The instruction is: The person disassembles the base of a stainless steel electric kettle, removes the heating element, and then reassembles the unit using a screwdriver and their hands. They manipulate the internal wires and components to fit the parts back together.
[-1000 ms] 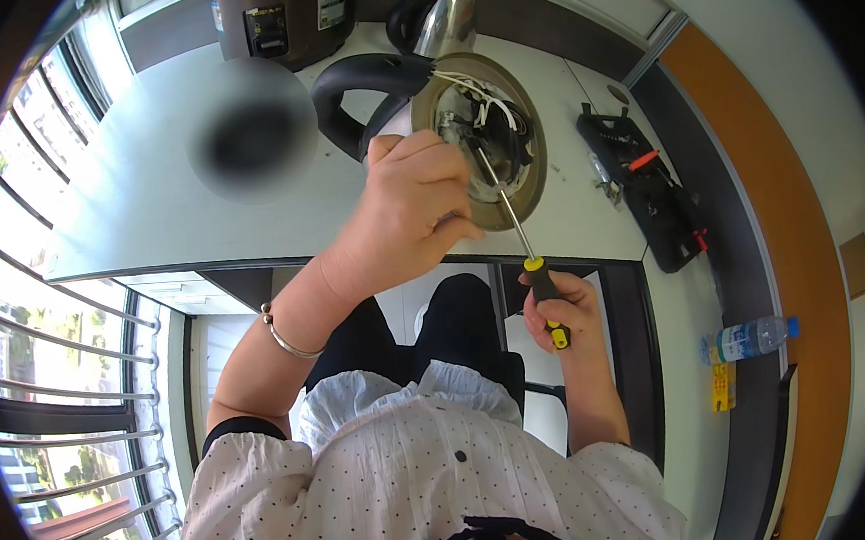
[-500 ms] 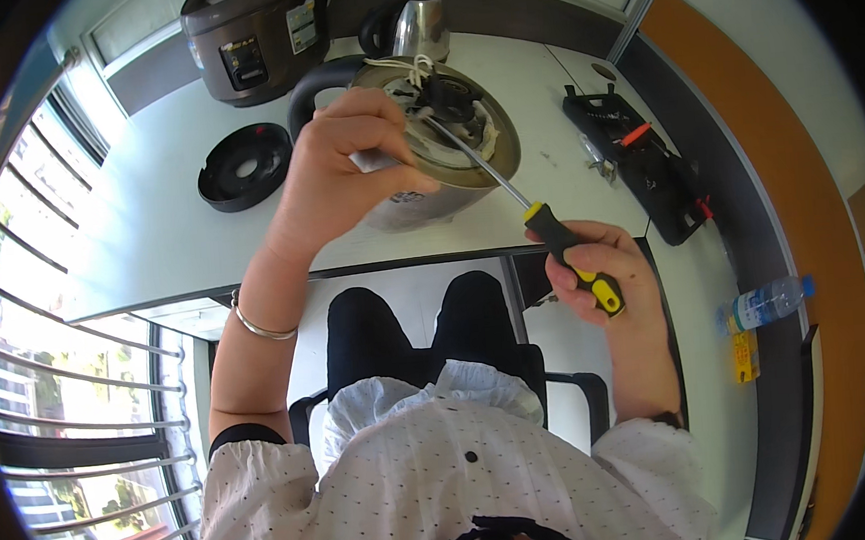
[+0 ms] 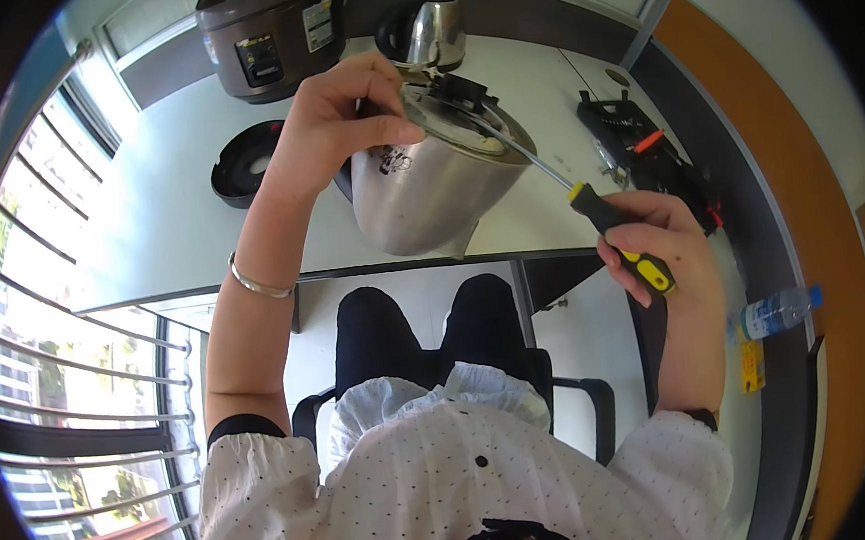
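A steel kettle [image 3: 418, 201] lies tilted at the table's front, its open base turned up, with a black fitting [image 3: 462, 92] and pale wires exposed. My left hand [image 3: 342, 126] is closed on the kettle near its rim; part of the handle is hidden behind it. My right hand [image 3: 666, 244] grips a yellow-and-black screwdriver [image 3: 599, 208], whose long shaft reaches up to the fitting inside the base. A round black plastic part [image 3: 238, 183] rests on the table to the left.
A brown cooker [image 3: 271, 45] and a second kettle [image 3: 431, 34] stand at the back of the table [image 3: 149, 235]. An open black tool case [image 3: 623, 131] lies right, near a bottle [image 3: 776, 311] and yellow box [image 3: 752, 363]. Barred windows are at left, my chair below.
The kettle has tipped, so more of its steel body shows. My left hand has moved up and left, my right hand right and up with the screwdriver, whose shaft slants more.
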`<state>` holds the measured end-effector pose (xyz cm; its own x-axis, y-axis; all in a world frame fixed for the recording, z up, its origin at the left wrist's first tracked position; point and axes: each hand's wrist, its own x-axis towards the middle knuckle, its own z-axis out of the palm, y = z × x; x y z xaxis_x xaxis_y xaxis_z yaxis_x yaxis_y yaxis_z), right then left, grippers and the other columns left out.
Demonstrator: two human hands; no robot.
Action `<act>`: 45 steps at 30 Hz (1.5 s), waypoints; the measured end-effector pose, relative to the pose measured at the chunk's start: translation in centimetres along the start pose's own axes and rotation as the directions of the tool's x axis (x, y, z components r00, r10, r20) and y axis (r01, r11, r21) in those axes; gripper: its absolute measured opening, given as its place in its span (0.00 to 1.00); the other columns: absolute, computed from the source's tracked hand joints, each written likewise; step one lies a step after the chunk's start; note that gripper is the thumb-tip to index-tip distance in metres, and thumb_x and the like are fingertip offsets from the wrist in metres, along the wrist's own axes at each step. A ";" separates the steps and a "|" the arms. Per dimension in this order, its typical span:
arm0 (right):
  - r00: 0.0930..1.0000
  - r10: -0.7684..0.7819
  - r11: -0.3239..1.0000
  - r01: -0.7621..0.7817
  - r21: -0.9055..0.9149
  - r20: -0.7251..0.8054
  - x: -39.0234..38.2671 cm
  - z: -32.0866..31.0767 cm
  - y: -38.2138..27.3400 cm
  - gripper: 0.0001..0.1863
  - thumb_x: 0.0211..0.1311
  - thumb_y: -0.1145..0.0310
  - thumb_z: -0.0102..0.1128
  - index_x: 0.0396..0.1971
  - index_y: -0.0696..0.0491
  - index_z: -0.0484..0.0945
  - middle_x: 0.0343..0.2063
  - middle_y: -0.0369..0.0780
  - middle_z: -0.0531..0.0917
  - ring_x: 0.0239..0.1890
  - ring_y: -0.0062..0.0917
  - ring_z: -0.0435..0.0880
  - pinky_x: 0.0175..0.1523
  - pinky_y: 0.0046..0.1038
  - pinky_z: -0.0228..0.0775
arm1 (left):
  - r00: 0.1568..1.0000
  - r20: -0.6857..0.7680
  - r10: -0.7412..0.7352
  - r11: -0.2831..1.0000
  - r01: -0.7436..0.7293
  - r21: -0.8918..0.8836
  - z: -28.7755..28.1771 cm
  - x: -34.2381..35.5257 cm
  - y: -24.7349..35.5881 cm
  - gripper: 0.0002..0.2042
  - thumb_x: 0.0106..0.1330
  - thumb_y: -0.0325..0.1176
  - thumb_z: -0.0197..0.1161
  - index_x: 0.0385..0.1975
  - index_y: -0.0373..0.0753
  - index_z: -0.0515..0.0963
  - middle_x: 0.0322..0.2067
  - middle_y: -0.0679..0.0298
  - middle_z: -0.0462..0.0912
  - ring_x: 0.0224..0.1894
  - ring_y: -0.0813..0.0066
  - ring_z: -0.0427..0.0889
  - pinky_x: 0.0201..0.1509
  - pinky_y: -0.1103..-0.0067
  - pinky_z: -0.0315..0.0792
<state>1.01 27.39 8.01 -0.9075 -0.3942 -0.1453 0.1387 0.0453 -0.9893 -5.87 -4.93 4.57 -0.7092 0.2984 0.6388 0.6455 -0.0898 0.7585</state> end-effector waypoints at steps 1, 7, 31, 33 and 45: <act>1.000 0.010 0.999 -0.010 -0.043 -0.014 -0.2 0.0 -0.2 0.18 0.48 0.75 0.60 0.41 0.68 0.75 0.18 0.42 0.77 0.12 0.22 0.74 0.12 0.20 0.61 | 1.000 -0.004 -0.005 1.000 0.005 -0.015 -0.1 0.1 0.0 0.07 0.46 0.19 0.70 0.21 0.30 0.76 0.29 0.68 0.70 0.29 0.84 0.69 0.31 0.86 0.62; 0.999 0.001 0.975 -0.011 -0.222 -0.046 -1.7 -0.4 -1.1 0.20 0.47 0.77 0.61 0.43 0.67 0.75 0.18 0.41 0.77 0.13 0.19 0.74 0.14 0.19 0.62 | 0.996 0.001 -0.087 0.995 0.087 -0.054 -0.2 0.3 -0.2 0.10 0.46 0.27 0.69 0.21 0.31 0.73 0.33 0.65 0.67 0.35 0.77 0.66 0.41 0.85 0.59; 0.844 -0.537 0.634 0.409 -0.656 0.007 11.0 4.3 -0.7 0.30 0.36 0.64 0.75 0.41 0.59 0.74 0.35 0.42 0.81 0.39 0.28 0.80 0.45 0.26 0.71 | 0.999 0.014 0.035 0.982 -0.032 -0.188 -0.2 1.0 -1.6 0.12 0.40 0.25 0.72 0.21 0.30 0.75 0.31 0.63 0.68 0.33 0.75 0.66 0.38 0.83 0.60; 0.885 -0.465 0.673 0.364 -0.644 0.014 11.2 4.4 -0.7 0.27 0.39 0.70 0.74 0.42 0.58 0.73 0.34 0.38 0.81 0.40 0.22 0.78 0.48 0.24 0.69 | 0.998 0.023 0.055 0.981 -0.050 -0.187 -0.2 1.0 -1.7 0.12 0.40 0.26 0.72 0.21 0.30 0.75 0.30 0.62 0.68 0.33 0.75 0.66 0.38 0.83 0.60; 0.764 -0.645 0.594 0.528 -0.606 0.034 12.3 4.2 0.7 0.23 0.42 0.69 0.71 0.39 0.60 0.75 0.30 0.45 0.82 0.33 0.30 0.82 0.41 0.27 0.73 | 0.997 -0.033 0.074 0.980 -0.078 -0.184 -0.1 1.5 -2.4 0.12 0.39 0.27 0.73 0.20 0.30 0.75 0.30 0.63 0.68 0.32 0.75 0.65 0.36 0.83 0.59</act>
<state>-8.41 18.74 5.59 -0.7691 -0.3612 0.5273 -0.6376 0.3753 -0.6728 -8.49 -4.37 3.67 -0.6687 0.2594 0.6968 0.6358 -0.2862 0.7168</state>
